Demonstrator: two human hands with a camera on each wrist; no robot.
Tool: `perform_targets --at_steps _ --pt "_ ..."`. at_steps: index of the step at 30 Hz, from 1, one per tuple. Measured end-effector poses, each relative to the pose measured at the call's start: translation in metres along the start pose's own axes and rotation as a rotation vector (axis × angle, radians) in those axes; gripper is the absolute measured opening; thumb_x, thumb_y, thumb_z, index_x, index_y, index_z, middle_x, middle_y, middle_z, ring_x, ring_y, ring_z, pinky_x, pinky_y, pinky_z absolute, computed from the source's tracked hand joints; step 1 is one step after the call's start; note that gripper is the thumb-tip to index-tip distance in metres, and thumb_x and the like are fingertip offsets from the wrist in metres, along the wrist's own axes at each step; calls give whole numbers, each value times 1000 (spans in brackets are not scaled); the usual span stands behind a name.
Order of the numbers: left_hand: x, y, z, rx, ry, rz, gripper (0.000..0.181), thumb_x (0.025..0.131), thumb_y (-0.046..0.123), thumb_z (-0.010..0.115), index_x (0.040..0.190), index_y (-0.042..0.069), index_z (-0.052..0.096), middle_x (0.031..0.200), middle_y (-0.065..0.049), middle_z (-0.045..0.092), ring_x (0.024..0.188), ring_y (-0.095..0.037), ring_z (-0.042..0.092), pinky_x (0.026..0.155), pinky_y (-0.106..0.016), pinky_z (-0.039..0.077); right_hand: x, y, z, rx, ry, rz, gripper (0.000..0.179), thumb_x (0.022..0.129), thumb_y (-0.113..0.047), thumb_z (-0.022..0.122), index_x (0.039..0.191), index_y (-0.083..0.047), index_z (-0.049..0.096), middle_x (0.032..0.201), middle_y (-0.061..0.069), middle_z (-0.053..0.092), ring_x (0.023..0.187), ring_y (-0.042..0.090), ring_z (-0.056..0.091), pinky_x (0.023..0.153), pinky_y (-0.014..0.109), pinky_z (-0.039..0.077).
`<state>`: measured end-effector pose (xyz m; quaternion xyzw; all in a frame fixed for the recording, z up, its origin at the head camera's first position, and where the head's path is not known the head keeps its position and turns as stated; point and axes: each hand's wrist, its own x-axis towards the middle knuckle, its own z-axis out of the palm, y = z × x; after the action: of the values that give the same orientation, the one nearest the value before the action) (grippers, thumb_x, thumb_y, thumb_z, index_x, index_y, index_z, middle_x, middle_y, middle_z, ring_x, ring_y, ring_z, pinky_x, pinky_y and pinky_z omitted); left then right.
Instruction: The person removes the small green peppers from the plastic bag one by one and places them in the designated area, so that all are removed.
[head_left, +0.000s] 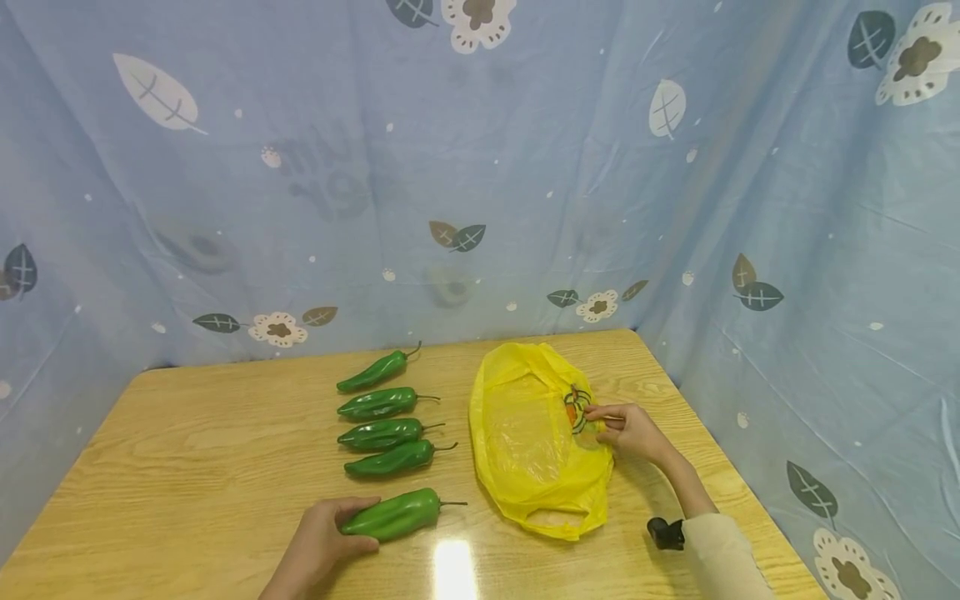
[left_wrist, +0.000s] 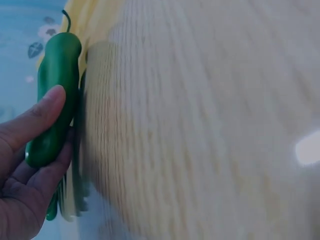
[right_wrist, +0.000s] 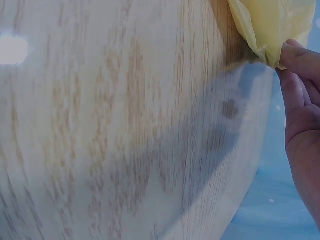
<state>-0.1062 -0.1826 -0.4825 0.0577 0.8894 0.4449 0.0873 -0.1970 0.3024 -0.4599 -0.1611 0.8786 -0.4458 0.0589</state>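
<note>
My left hand (head_left: 330,533) grips a green chili pepper (head_left: 397,517) near the table's front, its stem pointing right. In the left wrist view the thumb lies across this pepper (left_wrist: 60,65) and the fingers curl beneath it. My right hand (head_left: 630,429) pinches the right edge of a yellow plastic bag (head_left: 525,425) between thumb and fingers. That bag lies spread on the table, its mouth and handle loop facing the front. The right wrist view shows the gathered plastic (right_wrist: 270,35) between the fingertips.
Several more green peppers (head_left: 378,402) lie in a column behind the held one, stems to the right. The wooden table (head_left: 202,450) meets a blue patterned curtain (head_left: 360,167) at the back and sides. A small black object (head_left: 665,533) is by the right sleeve.
</note>
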Motion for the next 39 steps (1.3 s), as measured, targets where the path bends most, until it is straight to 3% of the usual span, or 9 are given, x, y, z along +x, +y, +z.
perform_targets --at_steps 6,17,25,29,32,36,39 --pt "7 4 0 50 16 10 54 59 15 89 109 5 72 112 -14 68 102 -30 62 90 -53 48 1 -1 0 -12 8 12 28 86 8 63 114 9 64 133 30 50 121 47 47 92 45 48" --pt "11 13 -1 117 -44 33 53 60 11 87 109 1 70 111 -16 68 98 -27 62 85 -50 50 -1 3 1 -68 15 5 27 87 6 65 114 5 66 133 26 53 121 44 49 94 45 48" --pt "10 17 -1 138 -14 -6 57 60 11 87 113 1 68 115 -20 65 104 -36 60 89 -55 48 1 -1 1 -87 0 -24 30 85 8 66 115 6 65 133 27 51 122 46 47 93 43 48" --pt "8 17 0 142 2 -26 57 60 12 88 113 2 69 115 -21 65 104 -36 60 89 -54 48 0 -12 0 -149 -38 -78 32 84 8 67 116 8 64 135 31 48 123 49 43 93 47 47" --pt "6 17 -1 145 9 -17 59 58 11 89 113 1 69 114 -20 65 104 -35 60 88 -53 49 -5 -26 -2 -271 -55 -92 35 84 4 68 119 7 63 137 33 43 123 52 42 90 52 48" --pt "4 18 -4 118 4 7 64 56 9 89 115 -2 66 112 -18 67 99 -33 63 85 -49 52 -18 -49 -2 -416 -62 -23 46 85 -7 71 128 4 57 143 36 32 122 54 42 88 55 49" --pt "-1 20 -11 114 -7 17 64 58 14 88 116 -1 66 114 -19 66 101 -37 63 85 -51 52 -30 -65 0 -438 -50 52 58 87 -16 71 137 4 48 148 36 21 128 56 32 94 63 41"
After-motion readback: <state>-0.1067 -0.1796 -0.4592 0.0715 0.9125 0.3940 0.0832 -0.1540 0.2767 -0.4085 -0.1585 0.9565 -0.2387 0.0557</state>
